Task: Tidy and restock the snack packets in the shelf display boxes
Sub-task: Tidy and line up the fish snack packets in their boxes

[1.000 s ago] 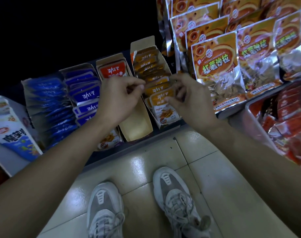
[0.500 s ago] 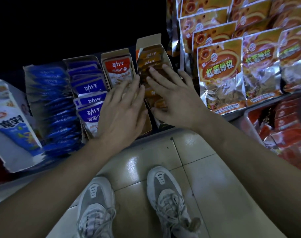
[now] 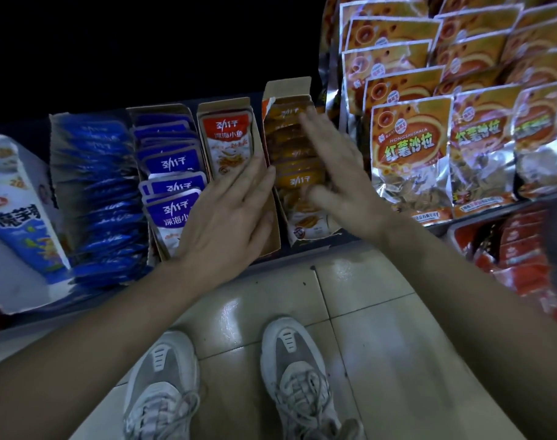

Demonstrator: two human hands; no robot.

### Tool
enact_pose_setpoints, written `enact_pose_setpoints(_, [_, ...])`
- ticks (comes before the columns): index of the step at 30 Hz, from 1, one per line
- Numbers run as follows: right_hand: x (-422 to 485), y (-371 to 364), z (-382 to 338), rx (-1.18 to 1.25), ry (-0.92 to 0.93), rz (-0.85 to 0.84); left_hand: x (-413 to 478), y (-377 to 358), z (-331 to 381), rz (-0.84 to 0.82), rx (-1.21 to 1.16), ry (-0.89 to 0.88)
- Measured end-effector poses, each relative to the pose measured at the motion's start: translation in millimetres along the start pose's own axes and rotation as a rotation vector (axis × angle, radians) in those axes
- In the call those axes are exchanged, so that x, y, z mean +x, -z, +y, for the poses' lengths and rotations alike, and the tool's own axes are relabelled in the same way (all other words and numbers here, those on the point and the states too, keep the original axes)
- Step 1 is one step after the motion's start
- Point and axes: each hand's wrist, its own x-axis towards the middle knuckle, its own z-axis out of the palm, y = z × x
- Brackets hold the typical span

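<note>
Pale floor tiles (image 3: pixel 381 312) are seen below a dark shelf (image 3: pixel 308 254), on which cardboard display boxes (image 3: pixel 158 111) are ranged side by side. The left hand (image 3: pixel 229 223) is laid flat over the half-empty box (image 3: pixel 270 230) holding one red packet (image 3: pixel 228 138), with fingers straight and pressed together and the tips at the packet's lower edge. The right hand (image 3: pixel 343 185) is held over the orange packets (image 3: pixel 294 179) stacked in the neighbouring box (image 3: pixel 288 87) to the right, with fingers straight and slightly spread. Contact cannot be confirmed owing to blur. Purple packets (image 3: pixel 172 188) are filed in the box to the left.
</note>
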Motion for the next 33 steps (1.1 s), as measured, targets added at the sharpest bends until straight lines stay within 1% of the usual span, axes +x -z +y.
enact_pose_setpoints(2, [-15.2, -1.3, -1.0, 0.455, -0.200, 0.191, -2.2, -0.1, 9.2, 0.008, -0.199, 0.090])
enact_pose_setpoints(3, [-21.1, -4.5, -2.1, 0.632, -0.313, 0.249, -1.9, 0.5, 16.0, 0.005, -0.317, 0.159])
enact_pose_setpoints(4, [-25.7, -8.7, -3.2, 0.757, -0.406, 0.267, 0.1, 1.5, 23.5, 0.011, -0.444, 0.222])
enact_pose_setpoints(5, [-29.3, -13.2, -2.9, 0.828, -0.470, 0.251, 4.2, 1.5, 30.9, 0.028, -0.596, 0.274])
enact_pose_setpoints(6, [-32.3, -16.6, -3.1, 0.859, -0.492, 0.215, 9.2, -0.3, 36.8, 0.050, -0.744, 0.319])
enact_pose_setpoints(8, [-33.4, -21.5, -3.5, 0.883, -0.462, 0.150, 20.9, -9.8, 42.3, 0.089, -0.886, 0.400])
enact_pose_setpoints(10, [-31.3, -24.5, -3.5, 0.859, -0.438, 0.121, 27.0, -21.5, 42.9, 0.100, -0.939, 0.443])
enact_pose_setpoints(14, [-31.9, -32.1, -5.3, 0.730, -0.409, 0.124, 22.6, -34.6, 40.9, 0.130, -0.961, 0.436])
enact_pose_setpoints(16, [-32.7, -33.4, -5.2, 0.754, -0.424, 0.147, 19.8, -35.7, 40.2, 0.140, -0.992, 0.427])
enact_pose_setpoints(18, [-31.9, -30.2, -6.9, 0.870, -0.473, 0.176, 19.1, -32.7, 40.3, 0.191, -1.097, 0.438])
enact_pose_setpoints(19, [-31.2, -28.4, -7.2, 0.929, -0.493, 0.186, 19.1, -30.7, 39.2, 0.249, -1.093, 0.425])
enact_pose_setpoints(21, [-29.3, -25.8, -7.0, 0.959, -0.514, 0.210, 21.4, -27.8, 34.1, 0.335, -0.945, 0.367])
enact_pose_setpoints(23, [-27.5, -26.0, -7.9, 0.918, -0.524, 0.250, 26.2, -28.1, 28.2, 0.319, -0.768, 0.374])
enact_pose_setpoints(24, [-26.6, -26.4, -8.4, 0.892, -0.524, 0.266, 29.6, -28.7, 25.4, 0.307, -0.722, 0.399])
enact_pose_setpoints(28, [-22.5, -26.2, -8.3, 0.792, -0.500, 0.299, 42.8, -27.1, 17.1, 0.329, -0.645, 0.399])
enact_pose_setpoints(31, [-23.8, -21.7, -8.9, 0.830, -0.502, 0.280, 49.7, -20.9, 12.3, 0.352, -0.586, 0.365])
enact_pose_setpoints(33, [-28.2, -18.1, -8.6, 0.868, -0.485, 0.260, 51.9, -14.4, 7.8, 0.342, -0.572, 0.304])
